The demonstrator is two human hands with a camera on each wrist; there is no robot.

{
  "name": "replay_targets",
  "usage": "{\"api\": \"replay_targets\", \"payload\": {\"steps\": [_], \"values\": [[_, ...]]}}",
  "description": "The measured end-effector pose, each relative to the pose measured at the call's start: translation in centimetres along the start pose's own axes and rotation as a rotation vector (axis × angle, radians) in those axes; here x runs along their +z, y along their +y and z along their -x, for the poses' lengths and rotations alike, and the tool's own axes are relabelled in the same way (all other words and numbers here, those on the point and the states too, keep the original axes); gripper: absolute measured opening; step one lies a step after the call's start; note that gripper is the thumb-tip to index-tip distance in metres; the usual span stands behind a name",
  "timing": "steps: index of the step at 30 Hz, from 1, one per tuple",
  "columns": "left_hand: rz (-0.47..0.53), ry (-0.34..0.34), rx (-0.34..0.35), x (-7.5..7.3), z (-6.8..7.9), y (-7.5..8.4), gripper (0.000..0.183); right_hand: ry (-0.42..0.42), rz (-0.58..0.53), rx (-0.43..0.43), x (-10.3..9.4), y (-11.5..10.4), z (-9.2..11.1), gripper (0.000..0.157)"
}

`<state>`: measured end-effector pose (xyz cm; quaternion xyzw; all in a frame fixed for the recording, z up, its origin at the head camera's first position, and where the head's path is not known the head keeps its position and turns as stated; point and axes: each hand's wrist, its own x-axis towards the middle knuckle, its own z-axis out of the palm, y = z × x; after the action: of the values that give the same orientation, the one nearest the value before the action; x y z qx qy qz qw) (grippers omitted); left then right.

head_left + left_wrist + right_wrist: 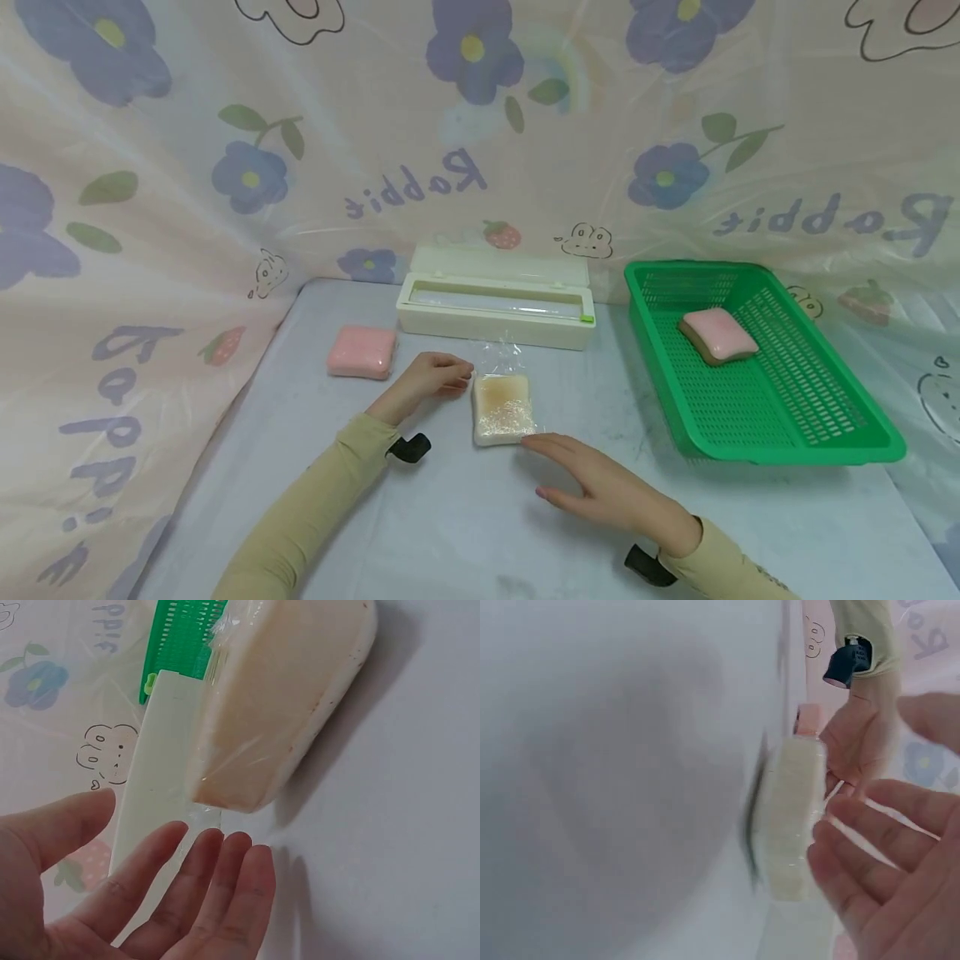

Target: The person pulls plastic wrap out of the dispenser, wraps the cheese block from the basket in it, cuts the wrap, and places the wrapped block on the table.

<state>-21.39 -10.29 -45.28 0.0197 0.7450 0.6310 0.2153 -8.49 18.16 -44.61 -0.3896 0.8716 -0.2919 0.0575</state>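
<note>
A toast-like slice of bread (502, 408), off-white with a browned top, lies on the table in clear plastic film (501, 357) that sticks out beyond its far edge. My left hand (426, 383) is at its upper left side, fingers relaxed and extended; in the left wrist view a gap shows between these fingertips and the bread (289, 705). At the near right corner, the fingertips of my right hand (607, 490) reach the wrapped slice, thumb spread apart. The right wrist view has those fingers (866, 862) loosely bent beside the bread, gripping nothing; whether they touch it I cannot tell.
Behind the bread stands a white film dispenser (495, 331) with its lid raised. A pink square piece (362, 352) lies to the left. On the right, a green basket (795, 454) contains a pink-topped brown piece (718, 335). Patterned curtain (300, 233) borders the table.
</note>
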Motion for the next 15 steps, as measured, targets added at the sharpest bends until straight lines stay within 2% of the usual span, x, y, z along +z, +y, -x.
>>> {"api": "replay_targets", "payload": {"steps": [5,10,12,15], "values": [[0.013,-0.025,-0.002,0.2,0.0,0.3,0.033,0.013,-0.008,0.058,0.9,0.7,0.0,0.05],[0.03,-0.05,0.004,0.4,0.1,-0.2,0.032,0.059,-0.025,0.113,1.5,1.7,-0.4,0.047],[0.034,-0.036,0.013,0.6,0.5,-0.6,0.031,0.09,-0.031,0.144,1.4,2.0,-0.6,0.046],[0.021,0.004,0.036,1.1,2.1,-1.3,0.029,0.123,-0.03,0.2,1.1,2.6,-0.8,0.051]]}}
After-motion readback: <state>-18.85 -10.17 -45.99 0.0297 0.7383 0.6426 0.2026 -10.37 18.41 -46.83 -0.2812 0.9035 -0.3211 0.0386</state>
